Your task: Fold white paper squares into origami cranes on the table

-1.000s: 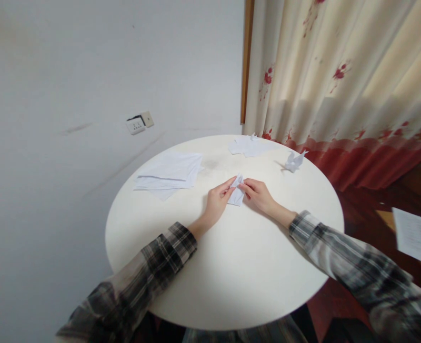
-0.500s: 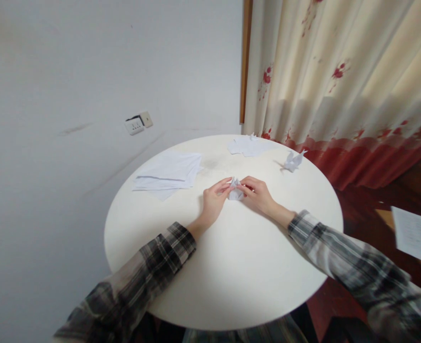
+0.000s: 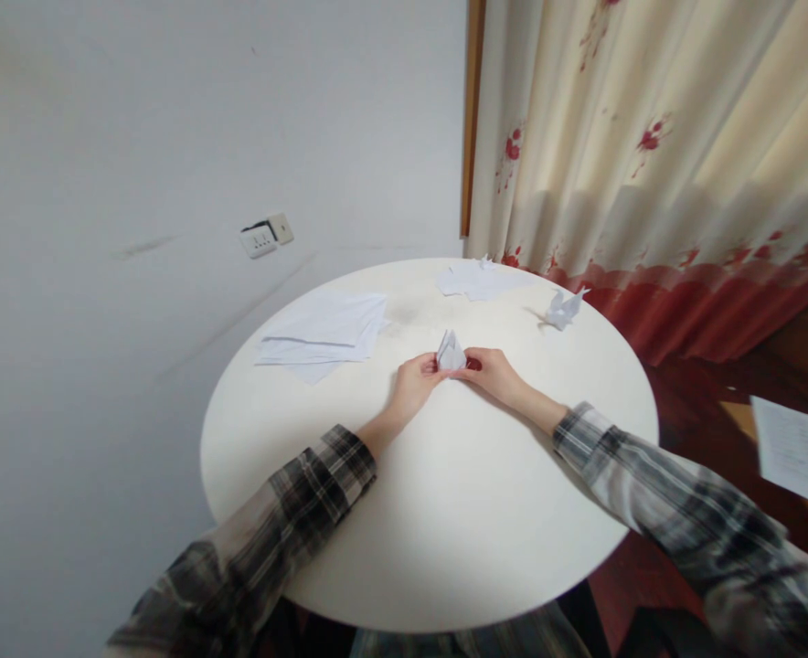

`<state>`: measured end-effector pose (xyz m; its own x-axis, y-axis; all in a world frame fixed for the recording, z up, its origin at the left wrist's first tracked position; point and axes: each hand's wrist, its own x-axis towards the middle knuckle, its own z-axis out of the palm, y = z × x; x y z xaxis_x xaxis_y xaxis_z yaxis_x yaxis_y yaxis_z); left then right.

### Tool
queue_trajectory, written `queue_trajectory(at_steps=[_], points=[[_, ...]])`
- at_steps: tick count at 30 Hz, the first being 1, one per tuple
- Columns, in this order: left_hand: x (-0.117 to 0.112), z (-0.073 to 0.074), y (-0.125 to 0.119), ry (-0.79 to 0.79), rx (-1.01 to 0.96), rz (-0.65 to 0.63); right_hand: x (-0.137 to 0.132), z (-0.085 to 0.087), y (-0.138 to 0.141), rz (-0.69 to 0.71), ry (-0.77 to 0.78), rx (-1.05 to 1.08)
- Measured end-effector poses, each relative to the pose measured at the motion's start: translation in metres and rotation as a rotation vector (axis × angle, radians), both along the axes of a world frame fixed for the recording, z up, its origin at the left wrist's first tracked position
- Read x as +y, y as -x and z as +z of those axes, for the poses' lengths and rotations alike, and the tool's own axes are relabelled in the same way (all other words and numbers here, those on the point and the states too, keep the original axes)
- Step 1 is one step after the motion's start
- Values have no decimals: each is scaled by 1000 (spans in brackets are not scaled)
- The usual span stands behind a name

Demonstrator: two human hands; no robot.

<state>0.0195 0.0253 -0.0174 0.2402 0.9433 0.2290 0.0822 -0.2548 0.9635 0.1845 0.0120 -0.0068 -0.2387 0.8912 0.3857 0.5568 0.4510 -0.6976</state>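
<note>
A small piece of folded white paper [image 3: 451, 351] with a pointed top stands between my two hands, over the middle of the round table. My left hand [image 3: 415, 382] grips its lower left side, thumb along the bottom edge. From the other side my right hand [image 3: 493, 373] pinches the lower right edge with thumb and fingers. The fingertips behind the paper are partly hidden. To the right, beyond my right hand, sits a folded paper crane [image 3: 564, 309] with raised wings.
The white round table [image 3: 431, 512] stands by a wall with a socket [image 3: 259, 240]. A stack of white paper sheets [image 3: 325, 324] lies at the left. More paper pieces [image 3: 476, 280] lie at the far edge. A curtain [image 3: 651, 183] hangs behind, and printed sheets [image 3: 798, 452] rest at the right.
Both hands have shifted from the upper part of the folded paper to its lower edge. Its pointed top now shows above my fingers.
</note>
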Motion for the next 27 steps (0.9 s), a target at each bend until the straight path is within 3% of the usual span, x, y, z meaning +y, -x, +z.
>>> queue_trajectory(at_steps=[5, 11, 19, 27], points=[[3, -4, 1, 11, 41, 41, 1, -1, 0, -74, 15, 91], [-2, 6, 0, 131, -52, 93, -2, 3, 0, -153, 40, 85], [-4, 7, 1, 157, -97, 56, -3, 1, 1, -80, 85, 5], [-4, 9, -1, 118, -63, 60, -9, 6, 4, 21, -42, -96]])
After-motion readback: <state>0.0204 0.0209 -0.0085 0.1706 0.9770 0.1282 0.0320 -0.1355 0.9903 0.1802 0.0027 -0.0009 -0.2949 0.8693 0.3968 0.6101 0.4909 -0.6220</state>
